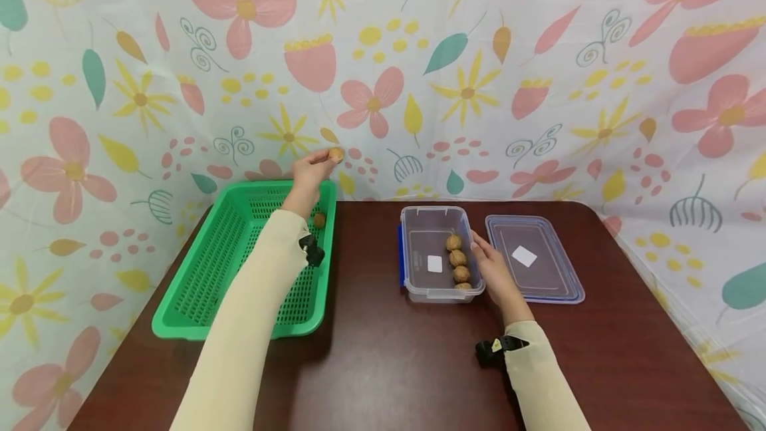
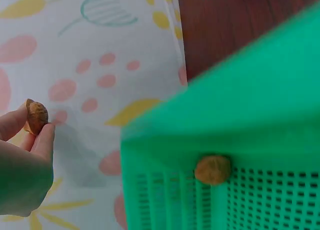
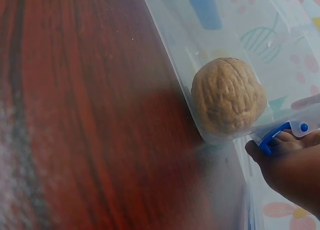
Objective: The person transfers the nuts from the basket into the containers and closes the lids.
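My left hand point(image 1: 309, 175) pinches a walnut point(image 1: 336, 154) between thumb and fingertips, raised over the far right corner of the green basket point(image 1: 209, 271). My right hand point(image 1: 494, 273) rests relaxed fingers against the clear container point(image 1: 413, 255) mid-table.

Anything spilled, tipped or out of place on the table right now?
Nothing stands out. The left hand pinches a walnut above the green basket, where one more walnut lies. Four walnuts sit lined up in the clear container, its lid flat beside it.

Head looks down; wrist views close, somewhat blurred.
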{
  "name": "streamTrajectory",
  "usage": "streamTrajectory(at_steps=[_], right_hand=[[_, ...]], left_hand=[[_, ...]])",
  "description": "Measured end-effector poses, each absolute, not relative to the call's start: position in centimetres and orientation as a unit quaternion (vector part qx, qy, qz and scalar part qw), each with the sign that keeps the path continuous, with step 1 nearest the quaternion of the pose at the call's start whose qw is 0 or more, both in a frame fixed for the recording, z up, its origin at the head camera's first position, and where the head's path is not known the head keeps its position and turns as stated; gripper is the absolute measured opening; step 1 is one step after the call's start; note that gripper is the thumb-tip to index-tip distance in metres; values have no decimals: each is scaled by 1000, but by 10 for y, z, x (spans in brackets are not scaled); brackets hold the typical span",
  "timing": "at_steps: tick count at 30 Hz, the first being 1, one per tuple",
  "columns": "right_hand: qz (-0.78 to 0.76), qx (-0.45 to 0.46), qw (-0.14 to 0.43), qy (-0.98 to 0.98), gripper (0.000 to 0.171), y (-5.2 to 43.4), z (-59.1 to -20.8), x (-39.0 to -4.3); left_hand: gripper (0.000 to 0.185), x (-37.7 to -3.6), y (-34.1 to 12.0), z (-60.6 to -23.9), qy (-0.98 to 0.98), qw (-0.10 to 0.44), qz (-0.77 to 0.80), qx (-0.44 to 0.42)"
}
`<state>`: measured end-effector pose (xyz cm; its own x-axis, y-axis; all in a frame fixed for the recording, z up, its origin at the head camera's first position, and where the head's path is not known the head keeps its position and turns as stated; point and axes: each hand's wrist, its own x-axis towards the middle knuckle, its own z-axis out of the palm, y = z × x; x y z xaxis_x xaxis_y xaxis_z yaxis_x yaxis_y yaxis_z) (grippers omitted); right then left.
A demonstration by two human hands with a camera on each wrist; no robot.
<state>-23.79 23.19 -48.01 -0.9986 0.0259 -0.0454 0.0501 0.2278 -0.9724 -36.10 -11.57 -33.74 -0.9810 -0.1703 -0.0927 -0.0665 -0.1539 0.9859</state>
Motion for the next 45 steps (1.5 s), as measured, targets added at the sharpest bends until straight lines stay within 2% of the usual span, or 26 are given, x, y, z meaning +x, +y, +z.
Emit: streamTrajectory(at_steps=[19, 28, 45], right_hand=[[-624, 18, 3, 781, 50, 231, -485, -236], [-624, 26, 7, 781, 50, 230, -483, -235], [-629, 26, 5, 777, 50, 230, -481, -237]], left_hand=[[38, -341, -36, -345, -630, -8, -776, 30], [38, -332, -9, -366, -642, -42, -765, 28], [33, -305, 42, -404, -670, -58, -740, 24]])
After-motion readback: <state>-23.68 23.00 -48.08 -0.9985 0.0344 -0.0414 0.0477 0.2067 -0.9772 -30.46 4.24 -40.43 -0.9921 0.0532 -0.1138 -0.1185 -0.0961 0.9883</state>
